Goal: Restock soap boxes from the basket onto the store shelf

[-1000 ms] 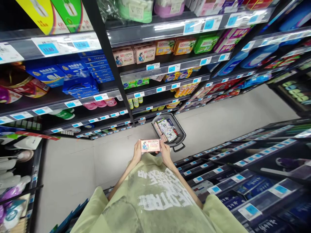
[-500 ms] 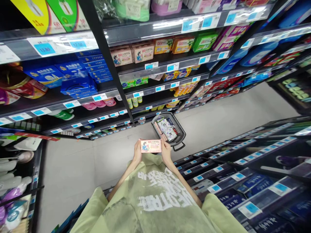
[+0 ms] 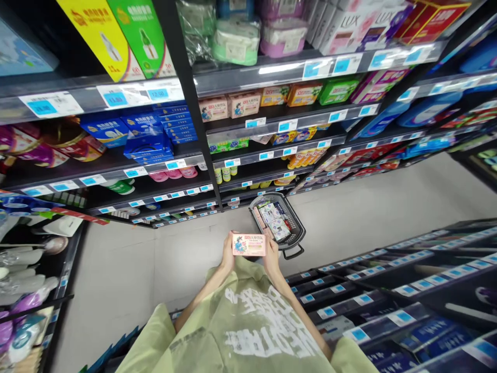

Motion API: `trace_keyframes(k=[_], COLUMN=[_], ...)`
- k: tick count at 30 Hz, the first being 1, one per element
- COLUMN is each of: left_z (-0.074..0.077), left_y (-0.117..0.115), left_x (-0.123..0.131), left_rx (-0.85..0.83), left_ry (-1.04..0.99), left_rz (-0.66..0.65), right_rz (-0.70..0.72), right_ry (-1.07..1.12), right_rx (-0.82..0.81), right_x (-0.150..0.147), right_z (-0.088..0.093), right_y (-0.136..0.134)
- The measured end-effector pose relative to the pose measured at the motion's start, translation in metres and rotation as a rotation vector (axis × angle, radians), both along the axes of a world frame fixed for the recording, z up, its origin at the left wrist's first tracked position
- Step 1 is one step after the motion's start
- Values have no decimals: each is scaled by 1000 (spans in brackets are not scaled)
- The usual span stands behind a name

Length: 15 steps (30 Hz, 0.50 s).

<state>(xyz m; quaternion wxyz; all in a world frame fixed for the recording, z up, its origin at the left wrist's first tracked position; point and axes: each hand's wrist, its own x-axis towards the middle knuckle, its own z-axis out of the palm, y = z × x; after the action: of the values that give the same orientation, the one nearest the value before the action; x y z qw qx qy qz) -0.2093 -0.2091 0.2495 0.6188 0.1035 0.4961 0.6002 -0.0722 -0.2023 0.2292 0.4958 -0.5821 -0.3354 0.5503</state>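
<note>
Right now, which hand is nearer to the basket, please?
Right: the right hand appears beside the basket in view; the left hand is farther, at the left end of the box.

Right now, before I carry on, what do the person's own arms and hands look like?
The left hand and right hand are ungloved. Both forearms are bare, emerging from loose, light green sleeves. The matching shirt has bold white lettering. Rings would be too small to make out.

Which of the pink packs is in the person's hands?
The pink pack gripped at its ends by the left hand and right hand; the two similar pink packs sit on the shelf beside a yellow pack.
</note>
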Motion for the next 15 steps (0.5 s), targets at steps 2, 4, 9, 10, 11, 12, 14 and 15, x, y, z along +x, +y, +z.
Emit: trace_keyframes(k=[2,4,9,10,11,12,14,15], left_z=[5,10,17,18,18,18,18,18], left_y=[1,2,4,4,4,4,3,2], left_x=[1,1,-3,-4,-4,-4,-5,-5], left_rx=[10,17,2,-7,-20,-34,-54,-58], left_ry=[-107,-242,-421,-433,-444,-455,-478,-489], left_rz=[-36,-93,-101,-86,-72,-60,-44,-39], right_rz=[2,-5,4,-1,-16,-36,-74,-80], right_ry=[-9,-12,8,-10,-42,-79,-140,-153], right_rx=[3,-1,12,26,42,59,97,121], right_x=[-1,-3,-6,-6,-6,-6,-5,-4], right_z=[4,7,10,9,7,6,4,3], right_y=[2,5,11,12,12,13,14,15])
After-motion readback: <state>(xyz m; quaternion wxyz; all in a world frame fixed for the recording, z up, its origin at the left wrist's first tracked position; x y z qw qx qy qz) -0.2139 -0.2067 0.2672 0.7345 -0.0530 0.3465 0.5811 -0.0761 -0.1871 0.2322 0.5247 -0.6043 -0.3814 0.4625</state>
